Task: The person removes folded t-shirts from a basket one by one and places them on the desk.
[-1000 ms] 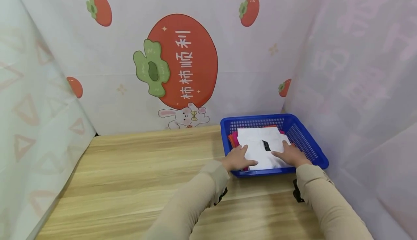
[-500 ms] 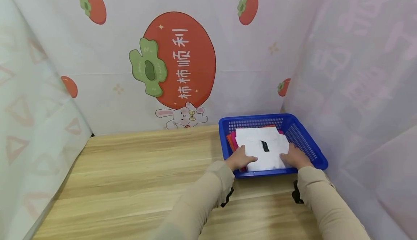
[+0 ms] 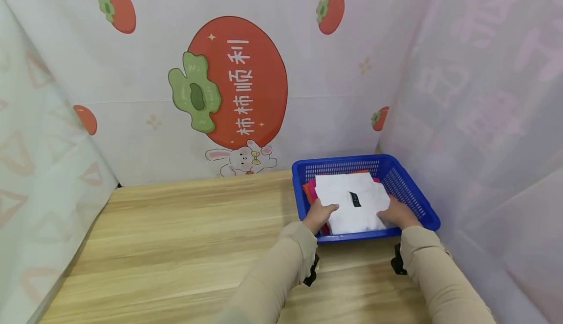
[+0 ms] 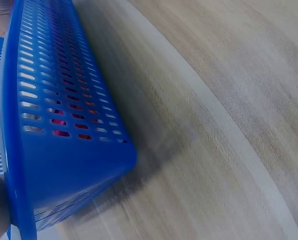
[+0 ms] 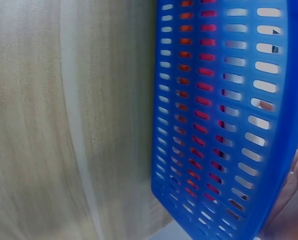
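White shirt (image 3: 358, 220) in blue basket (image 3: 352, 237): right hand (image 3: 399, 213), earlier further over it, now at right edge; left hand (image 3: 317, 215) at left. Cannot tell whether either grips.

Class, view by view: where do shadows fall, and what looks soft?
Head view: fairly even light, a faint shadow on the table in front of the blue basket; left wrist: darker, soft-edged shadow beside the basket; right wrist: the right hand soft and cropped.
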Motion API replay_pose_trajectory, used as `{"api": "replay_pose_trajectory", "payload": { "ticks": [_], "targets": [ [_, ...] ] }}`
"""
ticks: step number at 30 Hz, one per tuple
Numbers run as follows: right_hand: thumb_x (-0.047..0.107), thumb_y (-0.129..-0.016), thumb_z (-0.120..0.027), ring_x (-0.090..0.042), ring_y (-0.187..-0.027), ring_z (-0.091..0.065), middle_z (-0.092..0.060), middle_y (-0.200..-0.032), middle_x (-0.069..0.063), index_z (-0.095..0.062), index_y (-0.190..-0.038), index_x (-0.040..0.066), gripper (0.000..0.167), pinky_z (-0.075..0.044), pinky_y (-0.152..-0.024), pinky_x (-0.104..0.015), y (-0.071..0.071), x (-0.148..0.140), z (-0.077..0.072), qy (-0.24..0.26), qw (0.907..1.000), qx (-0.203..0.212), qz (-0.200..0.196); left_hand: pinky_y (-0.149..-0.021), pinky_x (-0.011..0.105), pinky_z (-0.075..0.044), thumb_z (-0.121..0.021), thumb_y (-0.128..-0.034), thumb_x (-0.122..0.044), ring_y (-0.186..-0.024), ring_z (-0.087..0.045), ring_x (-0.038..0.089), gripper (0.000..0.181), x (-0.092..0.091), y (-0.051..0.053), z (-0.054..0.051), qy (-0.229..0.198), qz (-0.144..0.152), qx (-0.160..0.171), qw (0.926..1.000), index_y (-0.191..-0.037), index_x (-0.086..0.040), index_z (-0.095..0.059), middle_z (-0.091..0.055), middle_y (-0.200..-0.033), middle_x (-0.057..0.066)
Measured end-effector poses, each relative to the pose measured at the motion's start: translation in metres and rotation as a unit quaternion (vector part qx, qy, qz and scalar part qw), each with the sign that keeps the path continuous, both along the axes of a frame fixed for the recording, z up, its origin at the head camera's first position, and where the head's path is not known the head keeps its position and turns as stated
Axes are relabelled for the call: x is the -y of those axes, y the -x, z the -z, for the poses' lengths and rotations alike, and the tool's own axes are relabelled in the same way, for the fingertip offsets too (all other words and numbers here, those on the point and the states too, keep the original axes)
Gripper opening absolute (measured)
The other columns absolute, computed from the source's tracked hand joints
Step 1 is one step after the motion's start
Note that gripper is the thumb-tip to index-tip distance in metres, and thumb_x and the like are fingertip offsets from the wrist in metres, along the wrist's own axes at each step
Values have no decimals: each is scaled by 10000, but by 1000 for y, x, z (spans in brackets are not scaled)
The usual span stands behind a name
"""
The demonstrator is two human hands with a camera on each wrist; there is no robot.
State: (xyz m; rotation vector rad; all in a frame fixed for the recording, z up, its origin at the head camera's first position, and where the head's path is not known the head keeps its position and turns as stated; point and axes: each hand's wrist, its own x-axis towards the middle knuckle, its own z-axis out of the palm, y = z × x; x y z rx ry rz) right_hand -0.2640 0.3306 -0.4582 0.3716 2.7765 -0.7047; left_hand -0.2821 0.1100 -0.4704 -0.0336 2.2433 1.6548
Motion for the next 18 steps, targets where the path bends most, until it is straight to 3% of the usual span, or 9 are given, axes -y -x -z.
{"api": "replay_pose_trajectory", "payload": {
  "ticks": [3,10,14,18],
  "targets": [
    [235,-762,-587,-509,-1066,-311,-286,-1207,-396,-205,-1251,-194,754,-274,-876,-544,0,-2,-3,-135,9999,7,-80,-959,413,-249,-590,-783,-313,-1197,-285,317,738,0,2,0,-93,-137,131,9998,-1292,106,-257,-295,-1322,223],
    [138,-707,-570,-428,-869,-465,-452,-1034,-374,-412,-1067,-214,527,-373,-766,-495,-2,-8,-8,-305,9983,-416,-263,-968,409,-234,-596,-777,-327,-1210,-265,324,749,-2,-1,-3,-270,-305,316,9987,-1302,89,-263,-292,-1326,223],
    [133,-722,-568,-373,-791,-473,-502,-935,-313,-457,-984,-181,425,-394,-693,-457,-1,-12,-11,-24,9985,-530,-126,-957,418,-252,-597,-783,-301,-1200,-285,327,726,-3,-1,-2,-513,-403,276,9975,-1307,76,-266,-297,-1327,213],
    [133,-764,-550,-351,-788,-458,-490,-936,-300,-453,-988,-181,397,-401,-668,-432,0,-15,-13,705,9959,-568,25,-946,409,-275,-582,-803,-261,-1192,-307,309,664,-3,1,1,-704,-398,220,9965,-1308,53,-287,-313,-1327,189]
  ]
}}
